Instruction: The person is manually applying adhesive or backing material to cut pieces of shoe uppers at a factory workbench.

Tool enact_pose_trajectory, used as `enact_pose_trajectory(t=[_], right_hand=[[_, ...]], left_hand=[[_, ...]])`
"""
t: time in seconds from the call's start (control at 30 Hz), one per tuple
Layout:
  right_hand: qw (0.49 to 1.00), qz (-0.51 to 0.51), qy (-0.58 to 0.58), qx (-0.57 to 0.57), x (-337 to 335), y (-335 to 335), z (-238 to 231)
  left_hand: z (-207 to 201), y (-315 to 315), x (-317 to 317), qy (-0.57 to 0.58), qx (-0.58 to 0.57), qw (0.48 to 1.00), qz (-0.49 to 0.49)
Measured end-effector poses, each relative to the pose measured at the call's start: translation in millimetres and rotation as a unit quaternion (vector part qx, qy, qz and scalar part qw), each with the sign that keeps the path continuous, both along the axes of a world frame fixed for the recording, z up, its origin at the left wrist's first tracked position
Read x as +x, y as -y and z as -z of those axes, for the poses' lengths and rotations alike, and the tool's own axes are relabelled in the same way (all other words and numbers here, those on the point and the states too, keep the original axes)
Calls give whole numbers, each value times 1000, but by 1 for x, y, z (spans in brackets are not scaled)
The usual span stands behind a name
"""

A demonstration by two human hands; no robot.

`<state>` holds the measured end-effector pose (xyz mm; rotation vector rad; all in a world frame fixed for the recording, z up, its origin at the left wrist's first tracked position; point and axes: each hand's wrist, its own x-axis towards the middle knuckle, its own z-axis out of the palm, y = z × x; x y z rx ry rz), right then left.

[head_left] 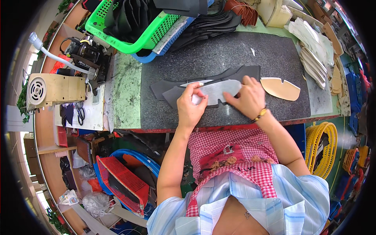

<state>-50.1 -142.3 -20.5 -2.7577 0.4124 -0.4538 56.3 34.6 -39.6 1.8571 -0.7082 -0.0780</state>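
A light grey, curved flat piece (221, 91) with rounded ends lies over dark grey cut pieces (168, 87) on the speckled black work board (164, 115). My left hand (191, 105) pinches its left end between thumb and fingers. At its right end my right hand (250, 97) is closed, thumb against the near edge and bent fingers by the far corner. A notch shows in the dark material under the near edge. Just right of my right hand rests a cream-coloured piece (280, 89) with a small notch on its far side.
A green basket (135, 47) of black pieces stands at the far left, beside stacked black sheets (211, 29). Pale sheets (313, 64) are piled at right. Left are a beige machine (58, 92) and scissors (80, 112). Below are a red basket (125, 188) and yellow baskets (323, 149).
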Motion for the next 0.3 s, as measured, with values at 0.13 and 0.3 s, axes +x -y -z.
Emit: enact_pose_trajectory(t=[0.13, 0.3], right_hand=[[999, 27, 20, -22, -3, -3, -21], [978, -198, -50, -44, -18, -46, 8]], left_hand=[[-10, 1, 1, 16, 43, 999, -7], [-50, -12, 2, 179, 209, 958, -81]])
